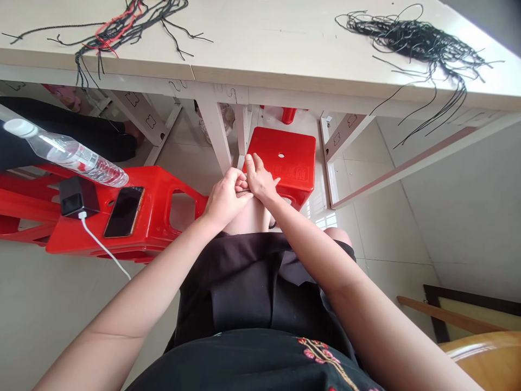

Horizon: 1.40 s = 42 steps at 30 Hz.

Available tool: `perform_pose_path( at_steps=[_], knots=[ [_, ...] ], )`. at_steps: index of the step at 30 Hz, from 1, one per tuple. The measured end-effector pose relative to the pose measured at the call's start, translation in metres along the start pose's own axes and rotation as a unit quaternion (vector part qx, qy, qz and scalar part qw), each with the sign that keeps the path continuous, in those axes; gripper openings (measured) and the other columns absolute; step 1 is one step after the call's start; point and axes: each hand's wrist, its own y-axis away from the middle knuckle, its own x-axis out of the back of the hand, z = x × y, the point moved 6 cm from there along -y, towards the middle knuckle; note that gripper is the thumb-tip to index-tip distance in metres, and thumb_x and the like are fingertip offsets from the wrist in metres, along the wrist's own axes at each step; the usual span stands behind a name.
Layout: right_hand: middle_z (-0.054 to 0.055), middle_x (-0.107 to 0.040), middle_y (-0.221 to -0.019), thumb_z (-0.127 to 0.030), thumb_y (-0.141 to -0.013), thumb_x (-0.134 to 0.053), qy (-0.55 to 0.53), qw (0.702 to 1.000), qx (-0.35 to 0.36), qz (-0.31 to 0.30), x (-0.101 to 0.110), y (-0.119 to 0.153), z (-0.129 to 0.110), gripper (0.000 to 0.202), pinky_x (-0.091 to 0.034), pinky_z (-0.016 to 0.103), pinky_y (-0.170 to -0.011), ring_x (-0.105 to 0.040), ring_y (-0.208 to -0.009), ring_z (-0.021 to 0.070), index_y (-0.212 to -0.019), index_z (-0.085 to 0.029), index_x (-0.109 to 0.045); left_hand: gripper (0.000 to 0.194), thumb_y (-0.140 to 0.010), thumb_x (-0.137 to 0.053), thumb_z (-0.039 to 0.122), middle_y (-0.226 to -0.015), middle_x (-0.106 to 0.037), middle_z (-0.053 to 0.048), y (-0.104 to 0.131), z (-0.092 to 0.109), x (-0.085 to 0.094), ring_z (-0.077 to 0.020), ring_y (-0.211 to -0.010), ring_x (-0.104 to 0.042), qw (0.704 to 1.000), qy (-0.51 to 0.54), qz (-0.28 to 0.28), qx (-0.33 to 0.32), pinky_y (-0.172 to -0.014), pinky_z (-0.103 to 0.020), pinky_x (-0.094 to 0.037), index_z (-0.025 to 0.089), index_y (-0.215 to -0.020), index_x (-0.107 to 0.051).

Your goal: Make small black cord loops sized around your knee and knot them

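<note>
My hands meet above my bare knee, in front of a red plastic stool point(280, 157). My left hand point(229, 196) is closed, its fingertips pinching a thin black cord point(243, 190), of which only a short piece shows. Against those fingertips lies my right hand point(261, 182), its fingers stretched forward and one spread to the side. The cord runs towards the right palm; whether that palm presses on it is hidden.
The pale table point(264, 38) ahead carries a bundle of black cords point(415, 41) and some black and red cords point(122, 27). On the left red stool point(150, 217) are a water bottle point(73, 155), a phone point(124, 212) and a black charger point(78, 196) with a white cable.
</note>
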Motion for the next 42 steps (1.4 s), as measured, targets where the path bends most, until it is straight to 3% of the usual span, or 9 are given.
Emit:
perform_pose_path(
  at_steps=[9,14,17,20,23,28,33,36,42],
  knots=[
    [0.007,-0.054,-0.134,-0.077,-0.082,-0.011,-0.055,0.998,-0.014,-0.001,0.000,-0.001,0.007,0.081,0.006,0.069,-0.107,-0.034,-0.135,0.0372,-0.149,-0.031,-0.018,0.039,-0.074,-0.058,0.012,-0.083,-0.066,-0.002,-0.001,0.014,-0.009,-0.0199,-0.081,-0.062,0.994,-0.099,-0.003,-0.055,-0.077,-0.031,-0.045,0.023,-0.111,-0.053],
    [0.003,-0.044,-0.144,-0.077,-0.082,-0.013,-0.068,0.998,-0.014,-0.005,0.000,-0.002,0.006,0.079,0.003,0.069,-0.108,-0.031,-0.137,0.0359,-0.146,-0.032,-0.027,0.043,-0.072,-0.055,0.012,-0.071,-0.064,0.003,-0.007,0.009,-0.010,-0.0158,-0.070,-0.061,0.997,-0.061,-0.005,-0.051,-0.072,-0.027,-0.043,0.024,-0.113,-0.057],
    [0.005,-0.047,-0.142,-0.073,-0.085,-0.013,-0.132,0.991,0.001,-0.013,0.002,-0.002,0.007,0.078,-0.017,0.055,-0.114,-0.038,-0.135,0.0293,-0.137,-0.025,-0.044,0.043,-0.069,-0.058,0.015,-0.066,-0.062,0.004,-0.009,0.001,-0.011,-0.0135,-0.064,-0.058,0.999,0.030,-0.009,-0.023,-0.068,-0.025,-0.043,0.022,-0.111,-0.056],
    [0.009,-0.058,-0.131,-0.064,-0.090,-0.006,-0.252,0.968,0.008,-0.012,0.006,0.003,0.018,0.078,-0.040,0.035,-0.104,-0.053,-0.122,0.0202,-0.124,-0.015,-0.056,0.042,-0.066,-0.062,0.019,-0.064,-0.060,0.004,-0.006,-0.009,-0.009,-0.0118,-0.059,-0.055,0.990,0.137,0.003,0.030,-0.063,-0.024,-0.042,0.020,-0.107,-0.052],
    [0.009,-0.062,-0.125,-0.058,-0.092,-0.022,-0.297,0.953,0.017,0.047,0.012,0.023,0.043,0.061,-0.044,0.032,-0.099,-0.057,-0.117,0.0182,-0.114,-0.015,-0.059,0.042,-0.063,-0.066,0.020,-0.065,-0.059,0.005,0.002,-0.015,-0.005,-0.0104,-0.058,-0.055,0.965,0.246,0.013,0.091,-0.061,-0.023,-0.041,0.021,-0.101,-0.048],
    [0.010,-0.068,-0.101,-0.045,-0.088,-0.042,-0.249,0.947,0.038,0.199,0.026,0.083,0.079,0.033,-0.050,0.035,-0.086,-0.064,-0.095,0.0194,-0.095,-0.018,-0.058,0.040,-0.057,-0.070,0.018,-0.065,-0.060,0.005,0.019,-0.019,0.003,-0.0086,-0.058,-0.055,0.931,0.327,0.027,0.161,-0.061,-0.023,-0.043,0.020,-0.090,-0.047],
    [0.009,-0.067,-0.095,-0.039,-0.085,-0.053,-0.061,0.939,0.247,0.232,0.039,0.123,0.035,0.021,-0.046,0.041,-0.089,-0.060,-0.095,0.0223,-0.095,-0.022,-0.059,0.039,-0.058,-0.072,0.018,-0.065,-0.060,0.006,0.030,-0.018,0.002,-0.0076,-0.056,-0.053,0.926,0.334,0.012,0.174,-0.059,-0.022,-0.042,0.021,-0.089,-0.048],
    [0.007,-0.068,-0.103,-0.039,-0.086,-0.055,-0.029,0.946,0.268,0.182,0.038,0.120,0.013,0.026,-0.043,0.042,-0.092,-0.059,-0.099,0.0221,-0.107,-0.024,-0.059,0.037,-0.059,-0.072,0.018,-0.064,-0.059,0.006,0.034,-0.013,0.002,-0.0073,-0.058,-0.054,0.929,0.333,-0.002,0.164,-0.062,-0.023,-0.042,0.020,-0.088,-0.048],
    [0.002,-0.068,-0.080,-0.032,-0.091,-0.048,-0.051,0.959,0.270,0.076,0.031,0.115,0.001,0.019,-0.045,0.034,-0.079,-0.060,-0.079,0.0173,-0.080,-0.022,-0.061,0.038,-0.058,-0.074,0.022,-0.063,-0.058,0.005,0.042,-0.007,0.007,-0.0091,-0.059,-0.055,0.938,0.310,-0.016,0.155,-0.062,-0.024,-0.042,0.020,-0.086,-0.049]
  ],
)
